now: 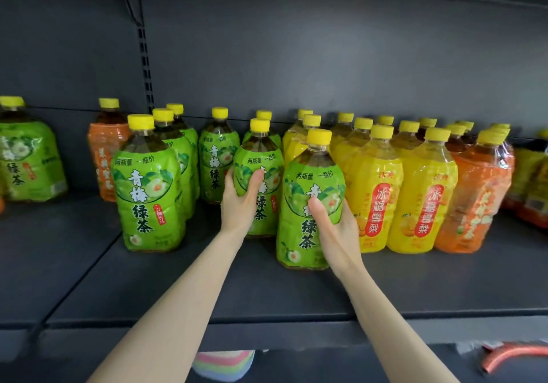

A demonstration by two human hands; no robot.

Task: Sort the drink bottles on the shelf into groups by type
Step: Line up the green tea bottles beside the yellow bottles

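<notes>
On the dark shelf (pixel 166 281), the left hand (pixel 239 203) grips one green tea bottle (pixel 261 154), thumb curled across its label. The right hand (pixel 336 229) wraps around a second green tea bottle (pixel 310 235) standing nearer the front edge. More green bottles (pixel 148 192) stand to the left. Yellow bottles (pixel 375 195) are just right of the held pair, with orange bottles (pixel 474 201) beyond them.

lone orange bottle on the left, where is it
Head view, left: the lone orange bottle stands at the back, just behind the front-left green bottle.
</notes>
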